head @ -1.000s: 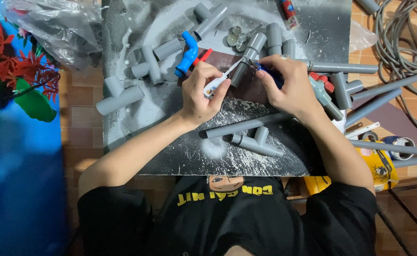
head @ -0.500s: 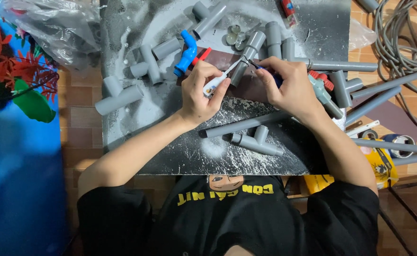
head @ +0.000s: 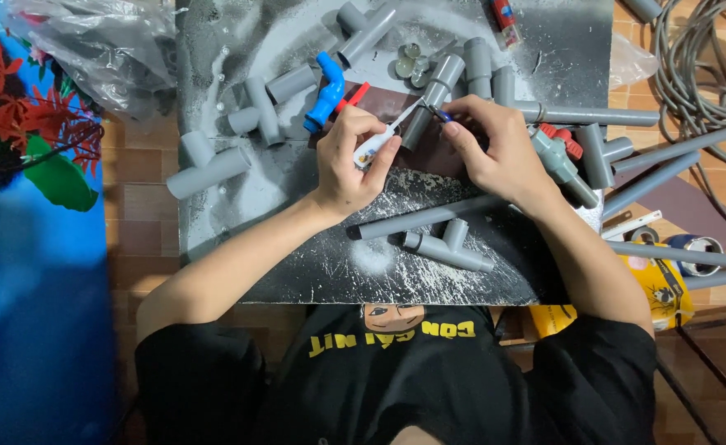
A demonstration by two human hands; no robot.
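Head view: left hand (head: 348,161) fingers still around white tube (head: 377,143), right hand (head: 495,152) still pinching grey pipe (head: 433,100).

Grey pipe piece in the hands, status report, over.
Left hand grips a small white tube. Right hand steadies the short grey plastic pipe piece. Loose grey fittings crowd the dark board.

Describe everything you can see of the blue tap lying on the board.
The blue tap looks like glossy plastic, with a bent body and a rounded top end. It lies flat on the dusty grey board, between a grey pipe fitting and a red piece, just above the left hand, which does not touch it.
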